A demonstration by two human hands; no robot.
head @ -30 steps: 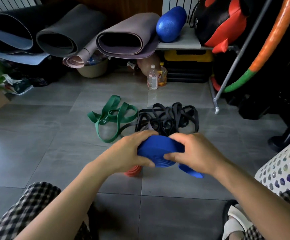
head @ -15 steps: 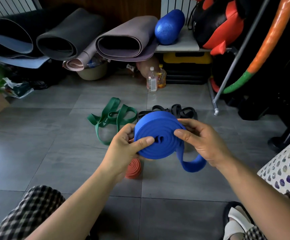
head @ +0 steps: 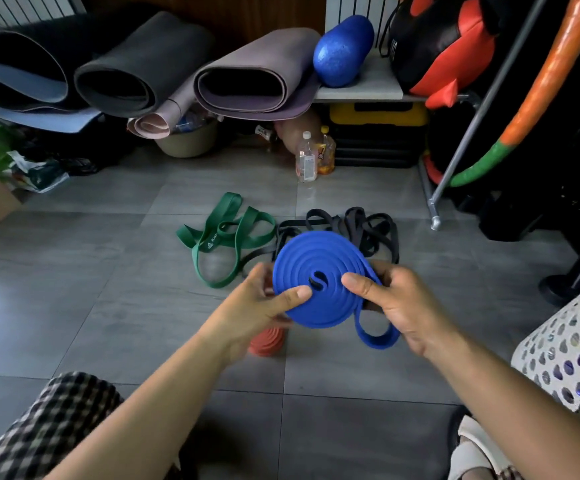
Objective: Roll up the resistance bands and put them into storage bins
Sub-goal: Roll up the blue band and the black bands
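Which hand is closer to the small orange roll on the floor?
Left. The left hand holds the coiled blue band right above the orange roll, partly hiding it; the right hand pinches the coil's other side, farther to the roll's right.

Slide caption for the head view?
Left hand and right hand hold a nearly rolled blue band above the green band and black bands.

matt rubbery blue band (head: 319, 268)
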